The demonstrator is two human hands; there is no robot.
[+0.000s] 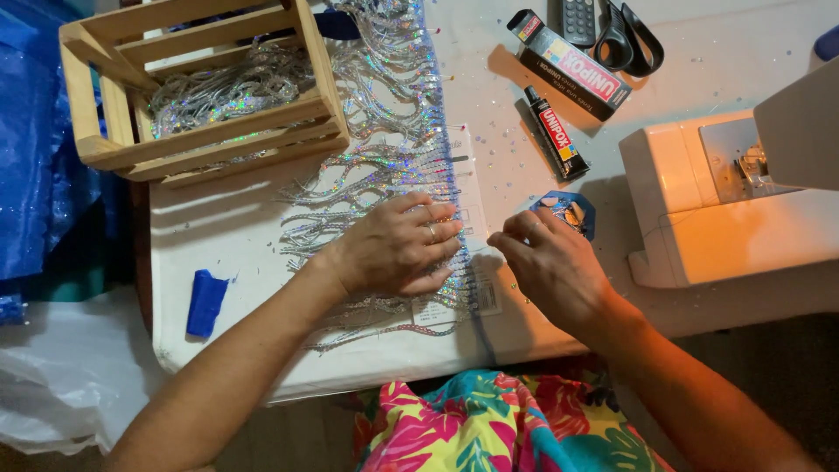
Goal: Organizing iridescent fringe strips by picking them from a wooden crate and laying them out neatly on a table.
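A long strip of silver sequin fringe [384, 131] runs down the white table [218, 236] from a wooden crate. My left hand [398, 246] lies flat on the fringe near the front edge, fingers spread, pressing it down. My right hand [551, 262] hovers just to the right of the fringe's edge, thumb and fingertips pinched together; whatever is between them is too small to make out. A blue thread hangs over the table edge below the hands.
A wooden slat crate [201, 83] with more fringe stands back left. A glue tube [556, 133], its box [570, 65], black scissors [629, 39] and a small blue pad [568, 212] lie behind my right hand. A white sewing machine [743, 192] is on the right. Blue scrap [206, 302] lies left.
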